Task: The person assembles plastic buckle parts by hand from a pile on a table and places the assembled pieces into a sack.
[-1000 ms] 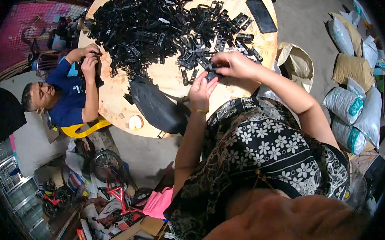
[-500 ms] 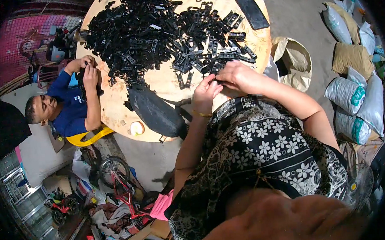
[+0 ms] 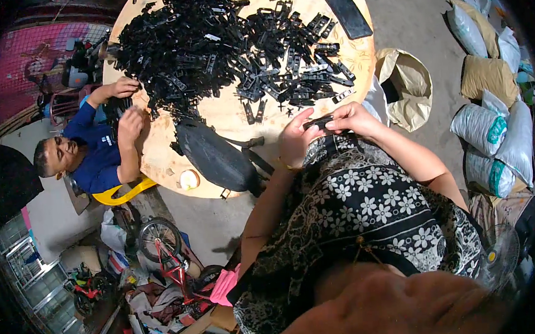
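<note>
Close to my body, at the near edge of the round wooden table (image 3: 163, 159), my left hand (image 3: 295, 141) and my right hand (image 3: 356, 122) hold a small, slim black plastic part (image 3: 319, 123) between them. My left fingers close around its left end, while my right fingers and thumb pinch the other end. Just beyond my hands spreads a large heap of similar black plastic parts (image 3: 178, 49). Several loose ones, slotted and elongated, lie at the heap's near side. The part's finer details are too small to make out.
A black mesh-like bag (image 3: 217, 158) with straps lies left of my hands, near a small round pale object (image 3: 189, 180). A dark phone (image 3: 349, 15) rests far right. Across the left side sits a co-worker (image 3: 95, 148). An open paper sack (image 3: 408, 89) stands right of the table.
My hands have drawn slightly nearer to my body and apart, and the black part now shows between them. The co-worker's hands have separated, one moving lower.
</note>
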A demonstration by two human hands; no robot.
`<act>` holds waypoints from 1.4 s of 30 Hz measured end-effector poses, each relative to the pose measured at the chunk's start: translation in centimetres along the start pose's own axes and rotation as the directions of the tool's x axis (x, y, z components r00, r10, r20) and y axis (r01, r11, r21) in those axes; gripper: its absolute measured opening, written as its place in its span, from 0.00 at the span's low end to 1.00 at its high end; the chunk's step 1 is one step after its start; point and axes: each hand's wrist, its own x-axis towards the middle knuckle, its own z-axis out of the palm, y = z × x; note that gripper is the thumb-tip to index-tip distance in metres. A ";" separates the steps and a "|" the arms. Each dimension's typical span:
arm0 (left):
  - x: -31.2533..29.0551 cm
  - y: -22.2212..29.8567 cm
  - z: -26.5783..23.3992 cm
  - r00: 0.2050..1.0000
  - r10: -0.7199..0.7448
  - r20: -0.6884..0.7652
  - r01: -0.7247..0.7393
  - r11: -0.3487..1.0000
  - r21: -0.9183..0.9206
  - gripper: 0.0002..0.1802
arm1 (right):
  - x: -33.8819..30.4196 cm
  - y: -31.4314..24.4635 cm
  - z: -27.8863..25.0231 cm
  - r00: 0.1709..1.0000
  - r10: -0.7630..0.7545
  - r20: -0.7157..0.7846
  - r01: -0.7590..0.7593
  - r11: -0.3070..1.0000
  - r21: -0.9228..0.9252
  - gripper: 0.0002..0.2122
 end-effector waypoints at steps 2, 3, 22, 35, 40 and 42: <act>0.0 -0.9 0.1 0.998 -0.058 0.015 0.058 0.996 -0.070 0.25 | -0.2 1.0 -0.3 1.000 0.018 -0.008 -0.018 1.000 -0.007 0.08; 0.1 -1.5 0.2 0.998 -0.058 0.016 0.059 0.996 -0.069 0.25 | -0.3 1.4 -0.6 0.999 0.033 -0.014 -0.034 0.999 -0.015 0.08; 2.7 -1.9 -7.2 0.740 0.655 -0.152 0.100 0.116 0.988 0.11 | 0.7 -1.5 -2.7 0.897 -0.441 0.037 0.211 0.354 -0.911 0.09; 0.7 -1.3 -5.6 0.936 0.135 -0.325 -0.110 0.989 0.095 0.13 | 10.3 -3.7 -1.2 0.816 -0.416 0.402 0.424 -0.044 -0.905 0.10; -0.6 -1.6 -5.8 0.935 0.044 -0.351 -0.028 0.998 0.050 0.14 | 11.1 -7.7 0.1 0.947 0.016 0.321 0.320 -0.140 -0.937 0.07; -1.2 -1.8 -5.8 0.935 0.051 -0.351 -0.014 0.994 0.107 0.15 | 11.7 -8.1 0.8 0.937 0.014 0.348 0.347 -0.122 -0.930 0.07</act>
